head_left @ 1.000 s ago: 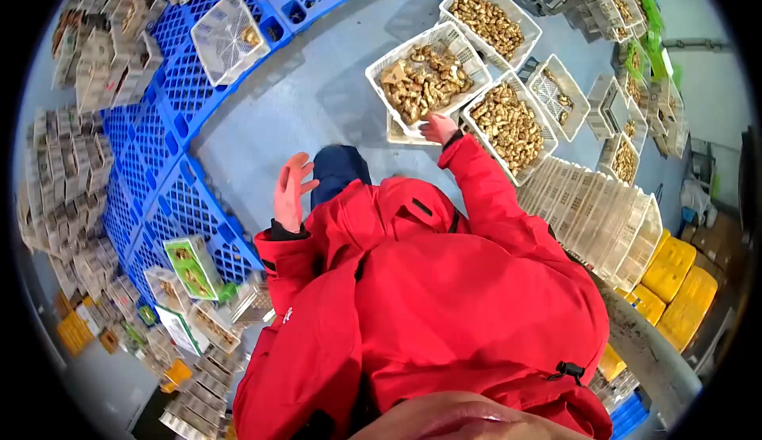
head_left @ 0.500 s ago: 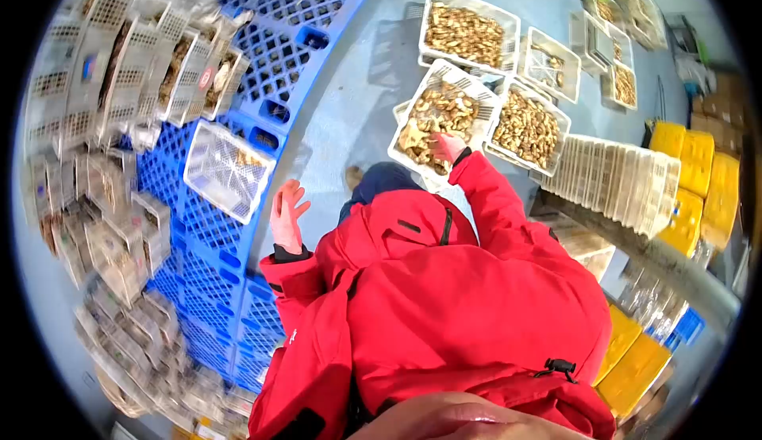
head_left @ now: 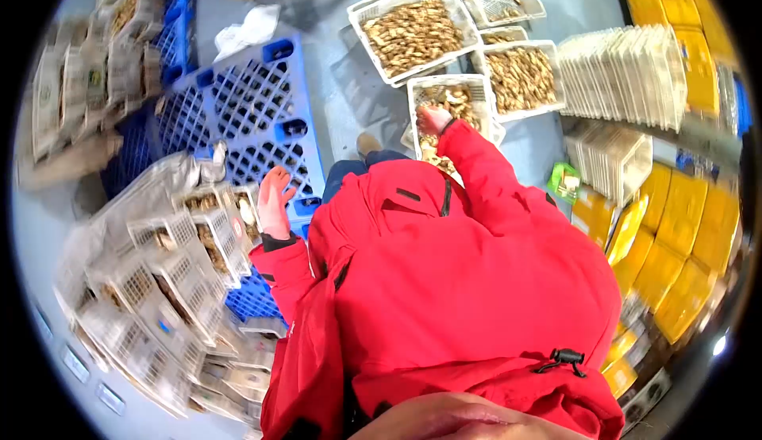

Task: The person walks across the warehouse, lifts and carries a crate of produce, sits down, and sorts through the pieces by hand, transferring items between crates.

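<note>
My feed showed the right hand point(head_left: 433, 120) at the left side of a white, rectangular plastic crate point(head_left: 448, 79) of brown-and-cream knobbly mushrooms point(head_left: 460, 100), right of the blue lattice plastic pallet point(head_left: 304, 90); I couldn't tell whether it gripped anything. The left hand point(head_left: 275, 203) hung unclenched, empty, near the pallet. I judged the mushrooms light, firm but bruisable, best cradled whole; the crate, stiff and heavier, by opposite rims.

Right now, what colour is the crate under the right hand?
The crate is white; the head view shows it best.
</note>
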Motion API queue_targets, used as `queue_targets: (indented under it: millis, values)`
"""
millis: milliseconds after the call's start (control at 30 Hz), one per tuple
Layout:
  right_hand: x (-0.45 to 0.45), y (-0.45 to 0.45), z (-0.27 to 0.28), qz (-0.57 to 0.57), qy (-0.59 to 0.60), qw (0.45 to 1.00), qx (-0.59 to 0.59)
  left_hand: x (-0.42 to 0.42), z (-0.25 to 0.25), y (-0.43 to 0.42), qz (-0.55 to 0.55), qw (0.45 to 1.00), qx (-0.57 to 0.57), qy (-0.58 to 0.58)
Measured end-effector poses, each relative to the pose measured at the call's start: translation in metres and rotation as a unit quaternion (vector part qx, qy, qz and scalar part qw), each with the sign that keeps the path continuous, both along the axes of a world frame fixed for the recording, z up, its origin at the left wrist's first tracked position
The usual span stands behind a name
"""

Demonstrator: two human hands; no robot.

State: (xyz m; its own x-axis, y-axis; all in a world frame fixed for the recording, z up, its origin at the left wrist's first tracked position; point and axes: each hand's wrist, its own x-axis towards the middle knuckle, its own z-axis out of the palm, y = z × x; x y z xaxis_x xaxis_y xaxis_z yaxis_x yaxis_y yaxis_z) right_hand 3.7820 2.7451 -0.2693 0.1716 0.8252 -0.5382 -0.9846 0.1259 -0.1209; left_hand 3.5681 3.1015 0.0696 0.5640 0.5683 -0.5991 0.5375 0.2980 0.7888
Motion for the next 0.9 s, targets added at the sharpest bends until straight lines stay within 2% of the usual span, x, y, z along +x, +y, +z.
queue_targets:
  millis: [33, 67, 100, 133, 167, 200, 233, 267, 333, 400, 467, 500, 533, 600, 633, 667, 700, 733, 833, 867, 900]
  values:
    - [0.024, 0.027, 0.042, 0.008, 0.028, 0.984, -0.175, 0.024, -0.005, 0.016, -0.021, 1.000, -0.001, -0.002]
    - [0.038, 0.038, 0.036, -0.012, -0.042, 0.999, -0.021, 0.050, -0.012, 0.030, -0.038, 0.999, -0.012, 0.007]
    - [0.050, 0.051, 0.042, -0.044, -0.035, 0.997, -0.054, 0.072, -0.017, 0.042, -0.074, 0.997, -0.016, 0.006]
    - [0.059, 0.068, 0.033, -0.143, 0.164, 0.945, 0.246, 0.096, -0.019, 0.051, -0.112, 0.994, -0.021, 0.008]
    - [0.061, 0.069, 0.030, -0.128, 0.037, 0.990, 0.042, 0.128, -0.021, 0.061, -0.143, 0.989, -0.026, 0.029]
    - [0.079, 0.070, 0.052, -0.099, -0.087, 0.976, -0.171, 0.161, -0.020, 0.069, -0.174, 0.984, -0.027, 0.040]
    - [0.089, 0.078, 0.118, -0.104, -0.107, 0.938, -0.312, 0.197, -0.025, 0.079, -0.216, 0.974, -0.023, 0.058]
    - [0.085, 0.070, 0.109, -0.122, -0.126, 0.927, -0.331, 0.227, -0.029, 0.088, -0.255, 0.963, -0.017, 0.082]
    - [0.069, 0.046, 0.062, -0.177, -0.053, 0.936, -0.300, 0.286, -0.037, 0.098, -0.295, 0.953, -0.019, 0.059]
    - [0.068, 0.040, 0.075, -0.247, 0.033, 0.896, -0.367, 0.346, -0.053, 0.100, -0.363, 0.930, -0.017, 0.059]
    - [0.052, 0.018, 0.037, -0.363, 0.087, 0.883, -0.284, 0.405, -0.070, 0.087, -0.420, 0.903, -0.005, 0.093]
    - [0.059, 0.024, 0.055, -0.366, 0.020, 0.853, -0.371, 0.432, -0.092, 0.084, -0.471, 0.877, 0.019, 0.095]
    - [0.070, 0.023, 0.043, -0.413, 0.123, 0.824, -0.367, 0.452, -0.114, 0.086, -0.521, 0.847, 0.044, 0.100]
    - [0.099, 0.018, 0.018, -0.301, -0.099, 0.811, -0.492, 0.496, -0.147, 0.072, -0.575, 0.807, 0.120, 0.058]
    - [0.101, 0.023, 0.012, -0.391, 0.021, 0.812, -0.433, 0.512, -0.151, 0.061, -0.605, 0.781, 0.141, 0.064]
    - [0.105, 0.028, 0.010, -0.480, 0.145, 0.779, -0.377, 0.533, -0.156, 0.046, -0.638, 0.751, 0.159, 0.066]
    - [0.117, 0.030, 0.000, -0.473, 0.141, 0.782, -0.381, 0.545, -0.187, 0.049, -0.627, 0.768, 0.092, 0.090]
    - [0.126, 0.030, -0.015, -0.466, 0.136, 0.785, -0.384, 0.562, -0.196, 0.039, -0.642, 0.755, 0.097, 0.090]
    - [0.145, 0.031, -0.065, -0.504, 0.105, 0.789, -0.334, 0.601, -0.269, 0.035, -0.650, 0.746, 0.058, 0.134]
    - [0.157, 0.038, -0.078, -0.556, 0.139, 0.740, -0.352, 0.615, -0.290, 0.028, -0.642, 0.752, 0.030, 0.147]
    - [0.165, 0.038, -0.098, -0.512, 0.126, 0.735, -0.427, 0.628, -0.314, 0.025, -0.634, 0.756, 0.004, 0.162]
